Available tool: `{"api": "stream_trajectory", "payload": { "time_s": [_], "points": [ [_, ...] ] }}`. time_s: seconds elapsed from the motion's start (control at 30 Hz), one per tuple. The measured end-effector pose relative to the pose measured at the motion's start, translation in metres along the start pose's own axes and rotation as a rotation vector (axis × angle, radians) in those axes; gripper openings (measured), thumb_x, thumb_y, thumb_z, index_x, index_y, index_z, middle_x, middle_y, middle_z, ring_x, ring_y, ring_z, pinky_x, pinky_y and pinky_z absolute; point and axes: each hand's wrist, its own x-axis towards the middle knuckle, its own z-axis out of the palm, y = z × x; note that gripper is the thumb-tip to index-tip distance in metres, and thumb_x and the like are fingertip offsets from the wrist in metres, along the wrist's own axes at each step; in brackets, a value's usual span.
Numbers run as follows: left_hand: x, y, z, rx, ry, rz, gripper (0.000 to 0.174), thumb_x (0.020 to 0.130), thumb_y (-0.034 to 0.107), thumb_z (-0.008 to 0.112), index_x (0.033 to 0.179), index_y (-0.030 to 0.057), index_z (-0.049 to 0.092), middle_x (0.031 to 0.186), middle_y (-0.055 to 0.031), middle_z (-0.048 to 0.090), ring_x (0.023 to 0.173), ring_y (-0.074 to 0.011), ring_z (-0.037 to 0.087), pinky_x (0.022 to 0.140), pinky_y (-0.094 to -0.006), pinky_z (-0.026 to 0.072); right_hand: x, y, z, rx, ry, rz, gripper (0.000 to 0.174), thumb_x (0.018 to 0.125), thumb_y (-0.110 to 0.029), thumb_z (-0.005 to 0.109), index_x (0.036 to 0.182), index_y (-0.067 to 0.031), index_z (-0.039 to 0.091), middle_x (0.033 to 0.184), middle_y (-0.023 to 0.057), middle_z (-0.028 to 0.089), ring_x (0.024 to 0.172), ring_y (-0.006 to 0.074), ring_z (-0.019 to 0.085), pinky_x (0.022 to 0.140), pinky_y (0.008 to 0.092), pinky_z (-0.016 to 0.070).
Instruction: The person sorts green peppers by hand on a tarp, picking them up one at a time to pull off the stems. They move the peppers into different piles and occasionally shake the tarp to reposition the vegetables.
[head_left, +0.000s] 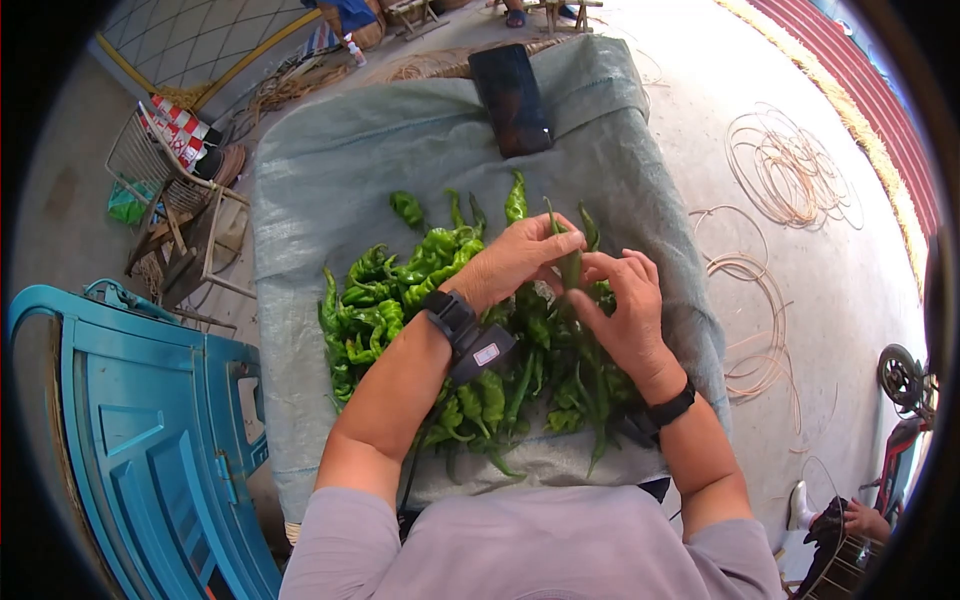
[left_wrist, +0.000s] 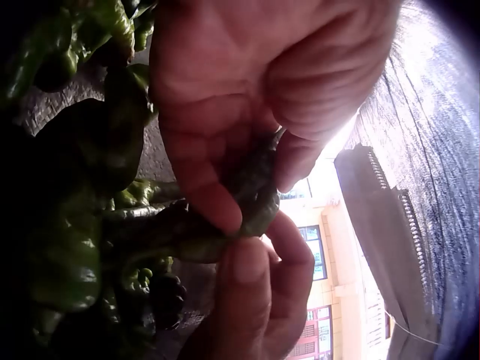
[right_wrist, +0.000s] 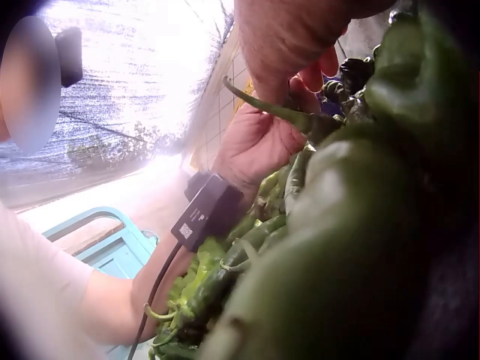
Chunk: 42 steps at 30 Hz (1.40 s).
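Note:
Over a heap of green peppers (head_left: pixel 430 260), both hands hold one long green pepper (head_left: pixel 570 268). The left hand (head_left: pixel 522 258) pinches it between thumb and fingers; in the left wrist view that hand (left_wrist: pixel 262 82) comes down from the top onto the pepper (left_wrist: pixel 259 195). The right hand (head_left: pixel 628 310) grips the same pepper from the other side, its thumb and a finger against it at the bottom of the left wrist view. In the right wrist view, large blurred peppers (right_wrist: pixel 337 255) cover part of the scene in front of the hands.
A grey-green sheet (head_left: pixel 330 160) covers the surface under the peppers, with a dark phone (head_left: pixel 511 100) at its far edge. On the left are a blue metal door (head_left: pixel 150 430) and a chair (head_left: pixel 215 235). Coiled strips (head_left: pixel 790 165) lie on the floor at right; someone sits lower right.

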Motion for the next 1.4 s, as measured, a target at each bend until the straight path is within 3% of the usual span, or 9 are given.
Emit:
{"api": "stream_trajectory", "payload": {
  "time_s": [0.23,0.47,0.77,0.9,1.0,1.13,1.17,1.3,1.4],
  "points": [
    [0.001,-0.001,0.002,0.003,0.029,-0.012,0.025,0.102,0.031,0.058,0.112,0.0089,0.063,0.106,-0.0018,0.064,0.092,-0.0112,0.063,0.072,-0.0307,0.0568,-0.004,0.001,0.002,0.125,-0.063,0.127,0.047,0.077,-0.007,0.077,0.121,-0.0078,0.06,0.078,-0.0006,0.064,0.075,0.0158,0.065,0.093,0.0354,0.0445],
    [-0.002,0.0,0.004,-0.03,-0.021,0.068,0.031,0.101,0.026,0.059,0.124,0.0047,0.06,0.108,-0.0038,0.064,0.103,-0.0128,0.063,0.08,-0.0305,0.0553,-0.012,0.006,0.011,0.299,0.244,0.312,0.04,0.083,-0.001,0.07,0.122,-0.0067,0.06,0.074,0.0026,0.058,0.077,0.0181,0.057,0.07,0.0303,0.049],
    [-0.005,0.01,0.003,0.161,0.039,0.152,0.029,0.098,0.025,0.063,0.119,0.0047,0.062,0.107,-0.004,0.068,0.095,-0.0101,0.062,0.074,-0.0241,0.0495,-0.003,0.0,-0.003,0.109,0.059,0.096,0.053,0.077,-0.013,0.081,0.124,-0.0106,0.058,0.08,-0.0004,0.063,0.069,0.0137,0.059,0.081,0.0301,0.0462],
    [-0.006,0.013,0.007,0.198,0.074,0.188,0.029,0.1,0.028,0.061,0.117,0.0053,0.062,0.108,-0.0049,0.069,0.091,-0.0096,0.062,0.07,-0.0222,0.0474,-0.009,0.003,0.005,0.276,0.082,0.277,0.05,0.078,-0.007,0.077,0.124,-0.0096,0.057,0.081,0.0014,0.064,0.071,0.0167,0.061,0.081,0.0329,0.0477],
    [-0.003,0.016,0.005,0.028,0.414,0.437,0.027,0.102,0.029,0.058,0.115,0.0055,0.063,0.107,-0.0061,0.069,0.09,-0.0109,0.062,0.071,-0.0226,0.0481,-0.011,0.003,0.005,0.339,0.188,0.352,0.041,0.08,-0.004,0.074,0.118,-0.009,0.06,0.084,0.0035,0.064,0.075,0.0192,0.062,0.082,0.0345,0.0482],
    [0.005,-0.006,-0.022,0.915,0.879,0.485,0.032,0.093,0.023,0.066,0.121,0.0082,0.06,0.113,-0.0109,0.063,0.099,-0.0162,0.062,0.078,-0.0277,0.0514,-0.002,0.006,-0.005,0.068,0.217,0.127,0.023,0.081,-0.003,0.07,0.103,-0.008,0.066,0.092,0.0072,0.065,0.085,0.0228,0.062,0.082,0.0348,0.0486],
    [0.007,-0.008,-0.026,1.055,0.842,0.373,0.045,0.084,0.023,0.073,0.125,0.0108,0.059,0.117,-0.0132,0.059,0.106,-0.0232,0.06,0.093,-0.0361,0.0468,-0.001,0.007,-0.005,0.023,0.211,0.071,0.018,0.082,-0.002,0.07,0.099,-0.0078,0.068,0.095,0.008,0.065,0.087,0.0238,0.062,0.082,0.0348,0.0487],
    [0.003,-0.023,-0.022,1.624,0.82,0.331,0.057,0.077,0.03,0.075,0.128,0.0122,0.058,0.114,-0.0146,0.06,0.113,-0.0321,0.055,0.109,-0.0491,0.0252,-0.002,0.007,-0.003,0.099,0.169,0.082,0.014,0.082,-0.002,0.069,0.095,-0.0072,0.068,0.098,0.0092,0.065,0.093,0.027,0.062,0.082,0.0365,0.0501],
    [0.0,-0.007,-0.017,1.637,0.667,0.084,0.056,0.077,0.028,0.073,0.128,0.0122,0.057,0.112,-0.0148,0.06,0.11,-0.0321,0.056,0.104,-0.0485,0.0324,-0.006,0.011,0.002,0.145,0.156,0.117,0.016,0.082,-0.002,0.069,0.097,-0.0071,0.068,0.098,0.0096,0.065,0.095,0.0283,0.063,0.083,0.0379,0.0511]
  ]
}}
